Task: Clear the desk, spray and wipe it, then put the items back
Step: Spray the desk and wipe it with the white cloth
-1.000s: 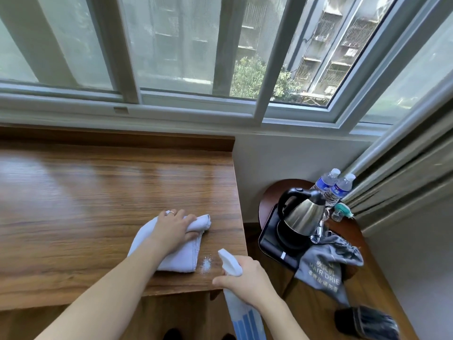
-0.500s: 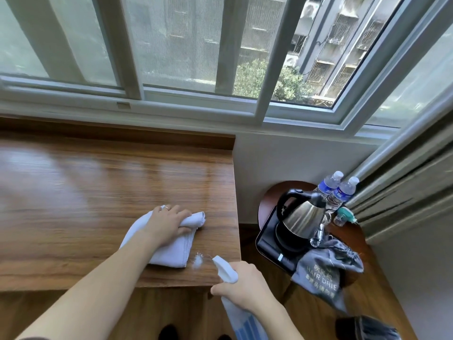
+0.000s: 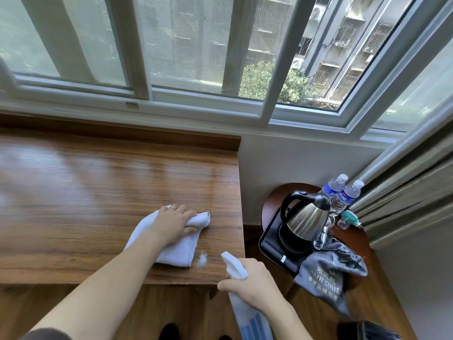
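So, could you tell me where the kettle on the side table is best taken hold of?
Probably by the black loop handle arching over the kettle, coming from above on the desk side. The handle faces that way, while the two water bottles crowd the spout side. The steel body is smooth and tapered, a poor grip.

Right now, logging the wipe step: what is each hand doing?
Left hand: grips the white cloth on the desk.
Right hand: holds the spray bottle.
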Tool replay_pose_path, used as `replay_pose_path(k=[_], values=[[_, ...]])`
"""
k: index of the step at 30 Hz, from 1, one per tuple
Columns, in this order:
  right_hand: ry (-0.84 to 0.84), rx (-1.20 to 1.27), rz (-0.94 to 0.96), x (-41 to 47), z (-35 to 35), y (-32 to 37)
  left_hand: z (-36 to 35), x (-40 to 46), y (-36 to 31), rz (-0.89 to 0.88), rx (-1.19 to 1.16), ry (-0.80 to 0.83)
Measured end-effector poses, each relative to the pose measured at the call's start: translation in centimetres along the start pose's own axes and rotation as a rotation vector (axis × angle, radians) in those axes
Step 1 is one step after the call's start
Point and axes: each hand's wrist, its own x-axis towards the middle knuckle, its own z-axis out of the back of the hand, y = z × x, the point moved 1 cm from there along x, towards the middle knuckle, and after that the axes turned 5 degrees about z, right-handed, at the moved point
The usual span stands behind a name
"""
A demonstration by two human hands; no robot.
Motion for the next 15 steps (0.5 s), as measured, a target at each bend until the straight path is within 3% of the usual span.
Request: replay_pose_path(k=[6,15], values=[[-0.124,0.049,0.048,0.6,1.0,0.6,0.1,0.6,-1.0,0.028,-0.041,-0.008],[-0.147,0.081,0.075,1.2,2.0,0.9,-0.3,0.8,-5.2,0.078,-0.028,-0.090]])
